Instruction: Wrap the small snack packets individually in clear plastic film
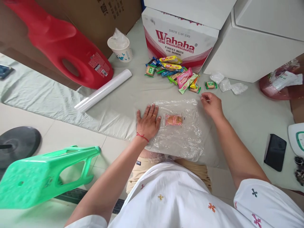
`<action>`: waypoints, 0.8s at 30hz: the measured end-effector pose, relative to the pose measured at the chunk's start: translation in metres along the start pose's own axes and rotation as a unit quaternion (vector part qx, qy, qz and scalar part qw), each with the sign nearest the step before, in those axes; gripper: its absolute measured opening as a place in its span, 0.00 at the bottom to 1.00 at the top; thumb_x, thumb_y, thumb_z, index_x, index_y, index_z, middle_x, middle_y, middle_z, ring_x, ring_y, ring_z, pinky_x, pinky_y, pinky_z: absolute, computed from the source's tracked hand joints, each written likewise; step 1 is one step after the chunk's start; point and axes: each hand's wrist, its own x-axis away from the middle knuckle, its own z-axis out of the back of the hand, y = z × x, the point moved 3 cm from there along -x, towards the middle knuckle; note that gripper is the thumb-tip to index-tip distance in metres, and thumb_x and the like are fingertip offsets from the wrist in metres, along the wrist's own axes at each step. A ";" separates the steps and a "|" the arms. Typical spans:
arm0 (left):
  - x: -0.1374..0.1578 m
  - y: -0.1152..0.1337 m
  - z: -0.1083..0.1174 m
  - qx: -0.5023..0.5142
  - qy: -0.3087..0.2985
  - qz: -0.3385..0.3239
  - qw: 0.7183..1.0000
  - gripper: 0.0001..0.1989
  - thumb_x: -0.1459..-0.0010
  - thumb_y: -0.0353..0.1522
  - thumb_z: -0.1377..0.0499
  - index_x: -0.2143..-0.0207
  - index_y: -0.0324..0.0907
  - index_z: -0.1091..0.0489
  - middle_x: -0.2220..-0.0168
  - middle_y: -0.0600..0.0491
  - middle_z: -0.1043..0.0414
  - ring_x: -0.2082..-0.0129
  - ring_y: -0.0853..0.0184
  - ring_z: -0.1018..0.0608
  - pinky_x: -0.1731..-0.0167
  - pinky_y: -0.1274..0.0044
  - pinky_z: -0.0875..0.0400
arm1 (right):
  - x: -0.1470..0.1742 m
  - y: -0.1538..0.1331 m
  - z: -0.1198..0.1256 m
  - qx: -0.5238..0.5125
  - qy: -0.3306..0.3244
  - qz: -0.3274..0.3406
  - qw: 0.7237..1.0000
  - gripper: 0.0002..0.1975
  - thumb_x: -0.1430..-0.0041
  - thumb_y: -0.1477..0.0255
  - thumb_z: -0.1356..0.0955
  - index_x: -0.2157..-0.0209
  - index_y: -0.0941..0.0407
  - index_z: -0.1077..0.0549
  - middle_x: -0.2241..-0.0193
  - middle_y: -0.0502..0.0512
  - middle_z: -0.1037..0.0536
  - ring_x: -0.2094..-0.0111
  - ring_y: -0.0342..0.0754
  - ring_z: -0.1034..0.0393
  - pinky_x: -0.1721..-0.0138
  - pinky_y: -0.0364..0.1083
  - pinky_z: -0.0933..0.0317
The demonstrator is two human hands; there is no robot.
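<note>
A sheet of clear plastic wrap [181, 142] lies spread on the cloth-covered table, its near edge hanging over toward my lap. On its upper middle rests a small wrapped biscuit packet [174, 120] in pink and clear film. My left hand [147, 122] presses flat on the wrap's left side, fingers spread, just left of the packet. Beyond the wrap's upper right corner is my right hand [213, 105], its fingers curled together in a pinch; what they hold, if anything, cannot be made out.
Several wrapped snacks [175, 71] are piled before a Wahaba-type water carton [178, 39]. Crumpled film balls [225, 85] lie to their right. Leftward are a white roll [104, 90], a paper cup [122, 52], a red jug [95, 68] and a green stool [47, 177]. A phone [275, 152] lies right.
</note>
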 end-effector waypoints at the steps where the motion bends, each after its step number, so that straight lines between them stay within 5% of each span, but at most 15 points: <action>1: 0.000 0.000 0.000 -0.002 -0.002 0.001 1.000 0.31 0.27 0.42 0.62 0.26 0.45 0.49 0.26 0.49 0.50 0.25 0.56 0.45 0.29 0.45 0.61 | -0.016 -0.002 -0.002 0.027 -0.007 0.004 1.000 0.16 0.39 0.67 0.33 0.51 0.56 0.24 0.54 0.62 0.21 0.55 0.56 0.26 0.49 0.57 0.31; 7: -0.001 -0.001 -0.001 -0.011 -0.014 0.007 1.000 0.31 0.27 0.43 0.61 0.26 0.46 0.50 0.25 0.49 0.50 0.25 0.56 0.46 0.29 0.46 0.60 | -0.068 -0.012 -0.033 0.127 -0.044 -0.017 0.991 0.30 0.47 0.66 0.26 0.43 0.62 0.29 0.49 0.71 0.25 0.47 0.64 0.34 0.43 0.62 0.39; 11: -0.001 0.000 0.001 -0.007 -0.014 0.007 1.000 0.31 0.27 0.42 0.61 0.26 0.46 0.50 0.25 0.49 0.50 0.25 0.55 0.46 0.29 0.46 0.61 | -0.045 -0.001 -0.034 0.129 -0.016 -0.006 0.991 0.24 0.45 0.59 0.28 0.50 0.59 0.26 0.53 0.68 0.25 0.49 0.65 0.34 0.45 0.63 0.39; 16: 0.000 0.001 0.003 0.000 -0.014 0.004 1.000 0.31 0.27 0.42 0.63 0.26 0.45 0.50 0.25 0.49 0.51 0.25 0.56 0.47 0.29 0.47 0.62 | 0.001 0.015 0.005 0.132 0.011 -0.014 0.991 0.22 0.46 0.54 0.28 0.57 0.55 0.24 0.61 0.63 0.24 0.54 0.63 0.33 0.45 0.64 0.40; 20: 0.001 0.000 0.003 0.011 -0.006 0.002 1.000 0.31 0.26 0.41 0.64 0.26 0.45 0.49 0.26 0.48 0.50 0.25 0.58 0.46 0.29 0.48 0.64 | 0.032 -0.018 0.021 0.045 -0.021 0.022 0.999 0.23 0.46 0.55 0.27 0.52 0.53 0.24 0.58 0.59 0.24 0.55 0.59 0.31 0.48 0.59 0.35; 24: 0.001 -0.001 0.002 0.023 0.002 -0.001 1.000 0.30 0.26 0.41 0.63 0.26 0.47 0.48 0.26 0.48 0.49 0.25 0.57 0.45 0.29 0.48 0.63 | 0.060 -0.077 0.004 -0.043 -0.121 0.130 0.983 0.21 0.42 0.59 0.27 0.50 0.52 0.25 0.56 0.58 0.24 0.53 0.58 0.30 0.50 0.57 0.34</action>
